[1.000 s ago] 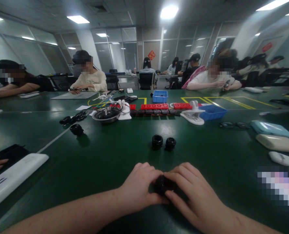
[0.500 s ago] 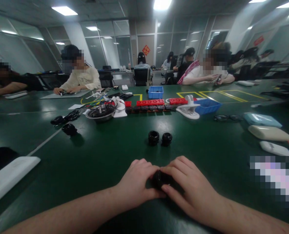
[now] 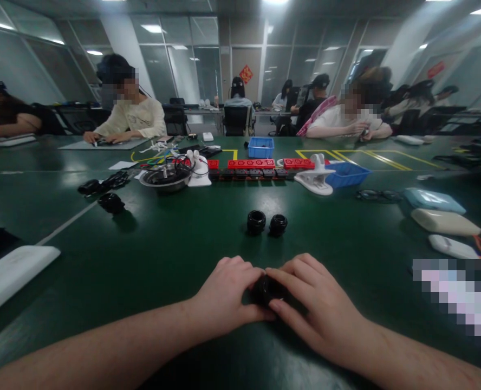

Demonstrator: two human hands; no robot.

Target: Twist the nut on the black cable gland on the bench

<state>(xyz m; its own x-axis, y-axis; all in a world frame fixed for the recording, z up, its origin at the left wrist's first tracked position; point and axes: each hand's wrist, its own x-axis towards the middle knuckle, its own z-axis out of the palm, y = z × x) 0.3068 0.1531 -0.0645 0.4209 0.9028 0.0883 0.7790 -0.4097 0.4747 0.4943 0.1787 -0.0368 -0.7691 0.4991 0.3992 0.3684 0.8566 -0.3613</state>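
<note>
Left hand (image 3: 229, 290) and right hand (image 3: 319, 306) both clamped on one small black fitting (image 3: 262, 290), thumbs and fingers closing around it from either side at near centre; whether its underside touches the green tabletop (image 3: 192, 233) cannot be told, the fingers hiding much of it. Just beyond the knuckles, a larger black ring (image 3: 256, 222) and a smaller black ring (image 3: 278, 225) sit side by side, a narrow gap between. Farther off: another black piece (image 3: 111, 203) to the left, a metal bowl (image 3: 165, 188), red sockets (image 3: 251, 163) in a row, and a white clip (image 3: 316, 181) near a blue tray (image 3: 350, 176).
</note>
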